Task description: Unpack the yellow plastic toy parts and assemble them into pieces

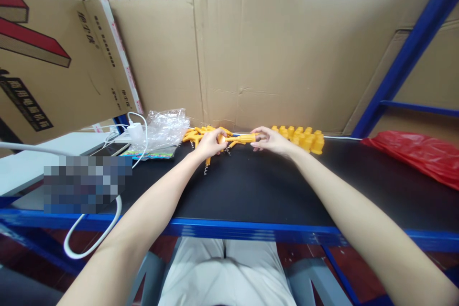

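Note:
Between my two hands, a yellow corkscrew (232,139) lies level with a ribbed yellow sleeve (246,138) at its right end. My left hand (210,143) is closed on the corkscrew's left end, its fingers covering part of it. The sleeve's right end is pinched by the fingers of my right hand (274,142). Behind and around my left hand is a pile of yellow corkscrews (193,136), some with bare metal spirals. Several upright yellow sleeves (306,139) stand in rows just beyond my right hand.
Clear plastic wrap (163,126) and a white plug with cable (135,133) lie left of the pile. A red plastic bag (416,153) is at right. Cardboard (287,57) walls the back of the black tabletop (251,191), and a blue rail (251,229) edges its front.

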`<state>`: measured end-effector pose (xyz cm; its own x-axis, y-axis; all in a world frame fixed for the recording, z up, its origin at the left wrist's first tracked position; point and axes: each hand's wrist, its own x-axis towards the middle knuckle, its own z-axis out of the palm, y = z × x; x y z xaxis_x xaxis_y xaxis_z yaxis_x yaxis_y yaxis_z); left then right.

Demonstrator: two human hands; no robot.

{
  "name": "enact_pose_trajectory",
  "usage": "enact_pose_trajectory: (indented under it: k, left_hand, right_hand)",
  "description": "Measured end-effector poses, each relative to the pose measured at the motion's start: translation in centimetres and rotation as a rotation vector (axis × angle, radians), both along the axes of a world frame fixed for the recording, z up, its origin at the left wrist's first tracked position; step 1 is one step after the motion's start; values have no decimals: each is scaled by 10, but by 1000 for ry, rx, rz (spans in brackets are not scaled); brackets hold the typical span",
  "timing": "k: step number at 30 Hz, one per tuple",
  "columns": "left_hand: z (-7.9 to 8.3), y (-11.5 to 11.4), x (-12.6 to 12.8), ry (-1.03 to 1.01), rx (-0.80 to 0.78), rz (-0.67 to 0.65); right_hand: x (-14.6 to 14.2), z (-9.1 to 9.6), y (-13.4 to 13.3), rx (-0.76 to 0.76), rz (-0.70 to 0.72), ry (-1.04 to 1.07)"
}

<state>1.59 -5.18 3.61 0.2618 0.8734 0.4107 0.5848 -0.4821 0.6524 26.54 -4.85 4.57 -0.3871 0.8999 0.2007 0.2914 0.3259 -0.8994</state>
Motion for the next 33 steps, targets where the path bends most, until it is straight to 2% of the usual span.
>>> enact_pose_trajectory:
  k: [14,23,33]
  left_hand:
    - [0,-1,1,48,49,-3]
    - [-1,2,1,71,100,-7]
    - [4,-3,1,127,166,71]
  right_hand:
    - [-5,1,-5,17,-33,-56]
    - [-13,-1,-4,-72,-117,-106]
    - [3,-7,8,57,9,-26]
